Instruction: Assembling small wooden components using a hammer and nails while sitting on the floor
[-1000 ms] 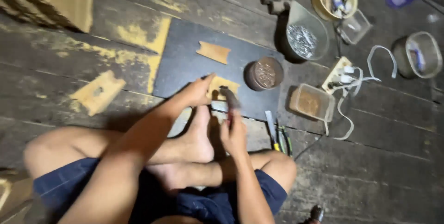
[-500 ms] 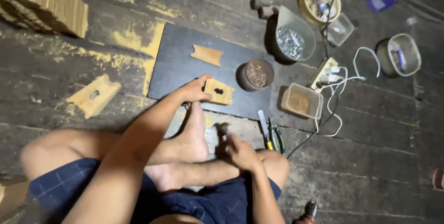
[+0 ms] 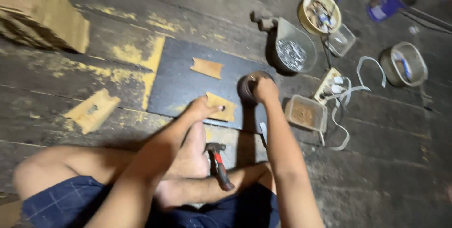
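I sit cross-legged on a dark plank floor. My left hand (image 3: pixel 202 109) presses flat on a small notched wooden piece (image 3: pixel 225 107) lying on a dark board (image 3: pixel 181 82). My right hand (image 3: pixel 264 90) reaches into a round dark tin (image 3: pixel 246 85) at the board's right edge, its fingers bunched inside; what they pinch is hidden. A second wooden piece (image 3: pixel 207 68) lies further back on the board. A red-handled hammer (image 3: pixel 217 164) rests on my leg.
A stack of wooden pieces (image 3: pixel 42 18) stands at far left, a loose piece (image 3: pixel 92 110) on the floor. To the right are a scoop of nails (image 3: pixel 293 52), a clear box (image 3: pixel 305 113), a power strip (image 3: pixel 329 85), bowls (image 3: pixel 319 12), a can (image 3: pixel 390 3).
My right hand set the hammer down on my leg and reached forward to the round tin. My left hand stays on the wooden piece. The camera tilted slightly.
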